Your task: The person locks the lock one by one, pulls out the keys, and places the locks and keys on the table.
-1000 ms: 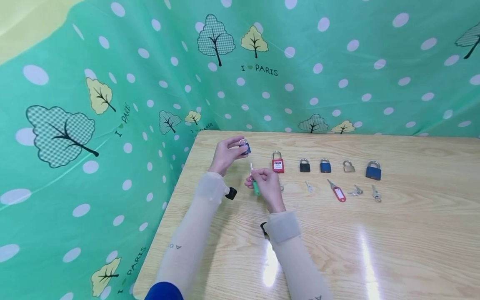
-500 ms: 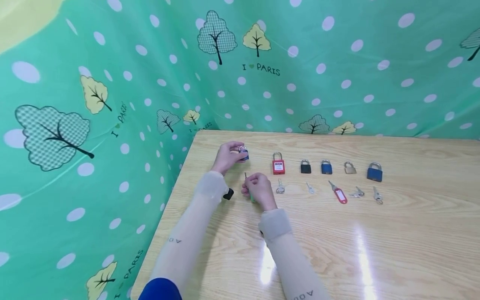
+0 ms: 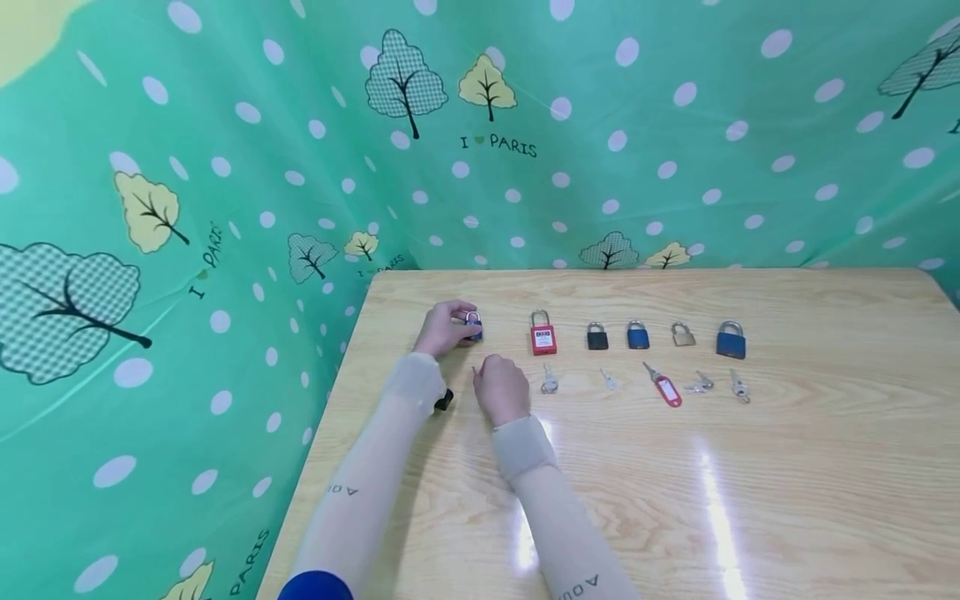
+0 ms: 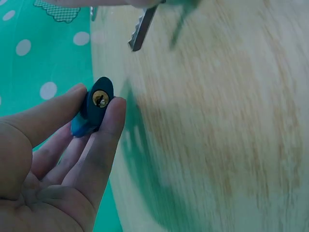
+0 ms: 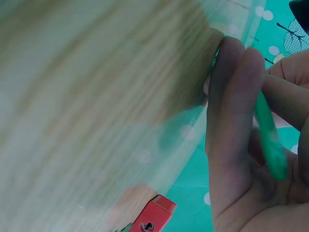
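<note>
A small blue padlock [image 3: 475,327] is pinched between the thumb and fingers of my left hand [image 3: 441,332], near the table's far left. Its brass keyhole [image 4: 100,99] faces the left wrist camera. My right hand [image 3: 501,390] is just nearer the body, gripping a key [image 4: 141,31] whose toothed blade points toward the padlock with a gap between. The key's green tag [image 5: 269,140] lies against the right palm; in the head view the hand hides it.
Right of the hands stands a row including a red padlock [image 3: 543,339], a black one [image 3: 597,340] and a large blue one [image 3: 731,343]. Several keys lie in front, one with a red tag [image 3: 667,390]. Green patterned cloth [image 3: 525,208] borders the table's back and left.
My left hand has brought the padlock down and nearer the body. The right hand has shifted left with the key and turned, so its green tag has gone from the head view.
</note>
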Demonstrator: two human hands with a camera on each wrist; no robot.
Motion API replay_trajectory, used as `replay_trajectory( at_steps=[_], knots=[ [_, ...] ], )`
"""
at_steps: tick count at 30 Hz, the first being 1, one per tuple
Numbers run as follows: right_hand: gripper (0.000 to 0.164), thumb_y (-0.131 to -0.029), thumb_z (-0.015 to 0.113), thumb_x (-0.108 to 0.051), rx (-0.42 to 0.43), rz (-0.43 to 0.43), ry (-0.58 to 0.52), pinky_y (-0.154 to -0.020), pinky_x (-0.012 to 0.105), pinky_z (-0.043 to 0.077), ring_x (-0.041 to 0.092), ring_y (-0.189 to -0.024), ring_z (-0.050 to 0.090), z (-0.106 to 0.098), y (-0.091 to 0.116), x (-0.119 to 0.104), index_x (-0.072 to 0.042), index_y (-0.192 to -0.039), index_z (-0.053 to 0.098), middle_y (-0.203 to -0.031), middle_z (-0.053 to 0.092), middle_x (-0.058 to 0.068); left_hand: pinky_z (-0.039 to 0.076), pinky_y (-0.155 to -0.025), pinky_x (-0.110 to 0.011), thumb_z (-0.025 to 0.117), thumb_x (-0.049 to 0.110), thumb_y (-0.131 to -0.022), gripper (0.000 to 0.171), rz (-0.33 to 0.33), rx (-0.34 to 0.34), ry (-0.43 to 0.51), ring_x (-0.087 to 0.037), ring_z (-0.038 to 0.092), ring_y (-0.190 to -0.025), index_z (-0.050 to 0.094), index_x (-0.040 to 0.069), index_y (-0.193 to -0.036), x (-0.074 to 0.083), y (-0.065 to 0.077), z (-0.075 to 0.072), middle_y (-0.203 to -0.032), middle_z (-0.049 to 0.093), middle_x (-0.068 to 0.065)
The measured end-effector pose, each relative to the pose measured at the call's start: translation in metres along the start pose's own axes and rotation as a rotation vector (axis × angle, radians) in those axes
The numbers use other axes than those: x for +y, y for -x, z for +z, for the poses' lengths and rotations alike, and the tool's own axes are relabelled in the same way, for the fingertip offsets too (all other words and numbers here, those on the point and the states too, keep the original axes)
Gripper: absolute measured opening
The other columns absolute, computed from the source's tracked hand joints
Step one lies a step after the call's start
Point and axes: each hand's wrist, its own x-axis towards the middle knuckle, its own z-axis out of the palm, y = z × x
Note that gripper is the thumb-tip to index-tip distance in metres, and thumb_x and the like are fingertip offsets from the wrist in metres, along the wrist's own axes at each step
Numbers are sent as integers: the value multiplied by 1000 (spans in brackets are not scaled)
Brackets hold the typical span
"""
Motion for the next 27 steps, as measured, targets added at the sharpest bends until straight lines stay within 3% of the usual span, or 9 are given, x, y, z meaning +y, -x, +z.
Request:
replay_trajectory(
  at_steps=[8, 12, 19, 23, 27],
  knots=[
    [18, -91, 64, -22, -54, 31, 56, -54, 38, 51, 26, -65, 62, -1, -8, -2, -5, -85, 68, -77, 66, 9, 57, -69, -31, 70, -2, -84, 37, -11, -1, -9, -27, 66, -84, 59, -2, -119, -4, -3, 1, -104, 60, -12],
    [18, -91, 64, -23, -93, 53, 90, -56, 38, 52, 26, -69, 63, -3, -13, -4, -5, -90, 67, -83, 67, 10, 57, -66, -33, 71, 0, -83, 36, 1, -9, -70, -26, 67, -82, 60, 0, -118, -5, -6, 2, -104, 60, -11],
    [20, -90, 65, -25, -168, 85, 87, -47, 29, 48, 18, -47, 59, -9, -18, -6, -7, -82, 65, -49, 59, 2, 57, -65, -36, 74, 5, -82, 38, 28, -5, -203, -25, 67, -80, 62, 3, -118, -1, -6, 4, -100, 62, -7],
    [23, -89, 67, -27, -179, 87, 88, -46, 29, 47, 17, -45, 57, -11, -18, -5, -8, -76, 63, -45, 57, 1, 56, -64, -35, 75, 10, -82, 38, 31, -5, -258, -24, 66, -77, 62, 5, -118, -1, -5, 5, -99, 63, -4],
    [25, -88, 68, -30, -157, 84, 103, -46, 30, 47, 18, -47, 57, -9, -18, -5, -8, -78, 64, -47, 57, 1, 52, -77, -35, 77, 17, -82, 37, 52, 10, -363, -20, 63, -83, 65, 7, -115, -3, -6, 5, -96, 66, -2]
  ],
)
